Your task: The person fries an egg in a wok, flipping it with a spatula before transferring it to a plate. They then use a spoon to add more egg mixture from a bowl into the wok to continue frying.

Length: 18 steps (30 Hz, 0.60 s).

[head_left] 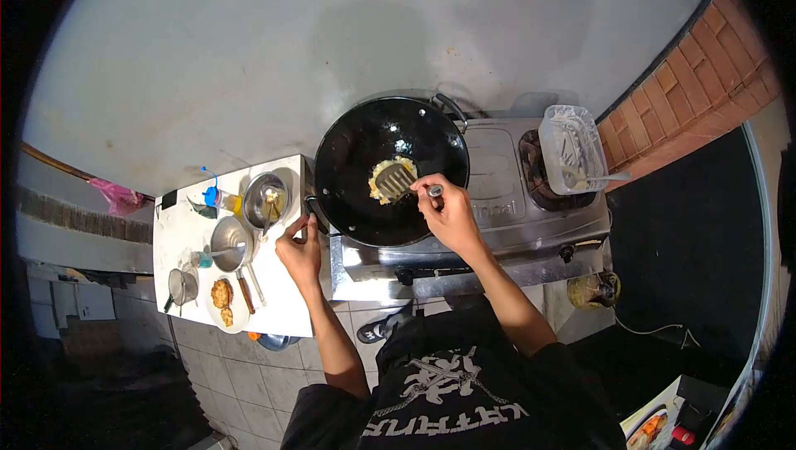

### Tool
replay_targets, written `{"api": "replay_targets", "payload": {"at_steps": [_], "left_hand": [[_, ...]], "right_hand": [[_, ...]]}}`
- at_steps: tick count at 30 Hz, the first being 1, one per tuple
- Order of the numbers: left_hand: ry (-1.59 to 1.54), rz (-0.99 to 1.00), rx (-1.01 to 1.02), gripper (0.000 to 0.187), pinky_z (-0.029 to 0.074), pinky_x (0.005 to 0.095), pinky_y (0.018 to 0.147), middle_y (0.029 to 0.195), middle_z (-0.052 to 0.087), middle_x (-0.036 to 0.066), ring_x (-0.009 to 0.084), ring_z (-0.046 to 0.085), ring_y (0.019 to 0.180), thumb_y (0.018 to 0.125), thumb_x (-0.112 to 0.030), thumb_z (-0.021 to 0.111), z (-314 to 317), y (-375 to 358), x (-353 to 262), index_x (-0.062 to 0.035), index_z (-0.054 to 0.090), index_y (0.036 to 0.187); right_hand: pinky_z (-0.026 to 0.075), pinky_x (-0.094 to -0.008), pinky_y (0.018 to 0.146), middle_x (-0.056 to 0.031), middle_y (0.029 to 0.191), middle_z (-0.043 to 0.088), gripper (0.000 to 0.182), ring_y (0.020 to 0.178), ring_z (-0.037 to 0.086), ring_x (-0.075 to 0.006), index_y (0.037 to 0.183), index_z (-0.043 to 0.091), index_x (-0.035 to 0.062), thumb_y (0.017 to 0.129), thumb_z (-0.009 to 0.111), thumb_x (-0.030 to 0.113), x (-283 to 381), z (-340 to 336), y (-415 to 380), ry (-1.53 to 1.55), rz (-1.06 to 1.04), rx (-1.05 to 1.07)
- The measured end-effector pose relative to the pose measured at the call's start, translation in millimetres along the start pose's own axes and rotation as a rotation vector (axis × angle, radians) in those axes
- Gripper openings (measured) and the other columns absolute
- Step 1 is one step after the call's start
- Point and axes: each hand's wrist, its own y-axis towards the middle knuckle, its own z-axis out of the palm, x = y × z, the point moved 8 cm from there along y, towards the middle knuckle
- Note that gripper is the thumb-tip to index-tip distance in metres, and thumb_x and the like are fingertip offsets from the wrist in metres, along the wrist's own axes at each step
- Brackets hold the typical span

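One spatula (396, 178), clamped in the right grip (446, 210), points to 10 o'clock across the food (381, 195) in the wok (348, 164). Left grip (300, 251), farther, at 8 o'clock handle (312, 204): closure indeterminate.

On the left, a white table (176, 234) bears a metal bowl (254, 211) at far right, a metal vessel (224, 235) mid-table, a plate (240, 307) near and a small pot (183, 286) left; rightward, a metal stove (487, 160) carries a black wok (340, 152) left and a clear plastic container (572, 139) right
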Motion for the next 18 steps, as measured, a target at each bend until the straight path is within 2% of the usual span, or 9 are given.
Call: {"api": "replay_targets", "payload": {"at_steps": [2, 3, 5, 6, 7, 10, 11, 13, 18], "left_hand": [[0.005, -0.02, 0.018, 0.029, 0.045, 0.0275, 0.054, 0.074, 0.07, 0.014, 0.0118, 0.055, 0.048, 0.08, -0.022, 0.074, 0, -1, 1, 0.0038, 0.072, 0.095], [0.002, -0.038, 0.03, 0.029, 0.044, 0.0271, 0.053, 0.073, 0.07, 0.014, 0.0107, 0.053, 0.048, 0.08, -0.022, 0.074, 1, 0, 1, 0.0037, 0.072, 0.095], [-0.004, 0.006, 0.025, 0.03, 0.043, 0.0266, 0.051, 0.072, 0.07, 0.013, 0.0104, 0.052, 0.047, 0.08, -0.022, 0.074, 3, 1, 6, 0.0037, 0.072, 0.095], [-0.015, 0.047, 0.019, 0.03, 0.042, 0.0261, 0.05, 0.072, 0.069, 0.012, 0.0101, 0.051, 0.046, 0.081, -0.022, 0.074, 3, 1, 6, 0.0038, 0.072, 0.095], [-0.01, 0.055, 0.023, 0.03, 0.042, 0.0261, 0.05, 0.072, 0.069, 0.012, 0.0101, 0.051, 0.046, 0.081, -0.022, 0.074, 2, 2, 5, 0.0038, 0.072, 0.095], [-0.002, 0.007, 0.074, 0.031, 0.042, 0.0264, 0.05, 0.073, 0.07, 0.012, 0.0112, 0.052, 0.047, 0.08, -0.023, 0.074, 4, 4, 11, 0.004, 0.071, 0.095], [-0.003, 0.012, 0.072, 0.031, 0.042, 0.0264, 0.05, 0.073, 0.07, 0.012, 0.0112, 0.052, 0.047, 0.08, -0.023, 0.074, 4, 4, 10, 0.004, 0.071, 0.095], [0.043, 0.029, 0.083, 0.031, 0.043, 0.0264, 0.051, 0.076, 0.07, 0.013, 0.0117, 0.054, 0.048, 0.08, -0.023, 0.074, 3, 2, 5, 0.0042, 0.071, 0.095], [0.025, 0.039, 0.062, 0.031, 0.044, 0.0269, 0.052, 0.081, 0.07, 0.013, 0.0129, 0.055, 0.05, 0.08, -0.019, 0.074, 3, -4, 0, 0.004, 0.07, 0.1]], "right_hand": [[0.038, -0.0236, 0.051, -0.0043, 0.073, 0.053, 0.008, 0.06, 0.046, -0.0076, 0.089, 0.056, -0.0021, 0.083, 0.061, -0.003, -9, -4, -5, 0.049, 0.053, -0.019], [0.038, -0.0236, 0.051, -0.0043, 0.073, 0.053, 0.008, 0.06, 0.046, -0.0076, 0.089, 0.056, -0.0021, 0.083, 0.061, -0.003, -7, -7, -6, 0.052, 0.057, -0.023], [0.043, -0.0231, 0.054, -0.0094, 0.092, 0.058, 0.013, 0.069, 0.056, -0.0109, 0.091, 0.057, -0.0021, 0.079, 0.061, -0.006, 16, -19, -9, 0.008, -0.129, -0.068], [0.049, -0.0259, 0.063, -0.0125, 0.104, 0.058, 0.017, 0.081, 0.062, -0.0179, 0.092, 0.057, -0.0016, 0.076, 0.06, -0.007, 15, -23, -11, -0.026, -0.075, 0.0], [0.049, -0.0259, 0.063, -0.0125, 0.104, 0.058, 0.017, 0.081, 0.062, -0.0179, 0.092, 0.057, -0.0016, 0.076, 0.06, -0.007, 17, -30, -13, -0.021, -0.073, -0.009], [0.049, -0.0333, 0.078, -0.0139, 0.107, 0.057, 0.023, 0.091, 0.062, -0.0273, 0.095, 0.059, -0.0017, 0.073, 0.059, -0.007, 27, -39, -19, -0.024, -0.087, 0.062], [0.049, -0.0333, 0.078, -0.0139, 0.107, 0.057, 0.023, 0.091, 0.062, -0.0273, 0.095, 0.059, -0.0017, 0.073, 0.059, -0.007, 30, -43, -19, -0.024, -0.091, 0.06], [0.049, -0.0345, 0.079, -0.0144, 0.111, 0.056, 0.023, 0.096, 0.061, -0.0297, 0.101, 0.059, -0.0017, 0.079, 0.057, -0.006, 41, -48, -22, -0.097, -0.165, 0.083], [0.048, -0.0372, 0.085, -0.0157, 0.117, 0.054, 0.025, 0.103, 0.059, -0.0336, 0.113, 0.057, -0.0018, 0.087, 0.055, -0.003, 51, -54, -28, -0.116, -0.158, 0.091]]}}
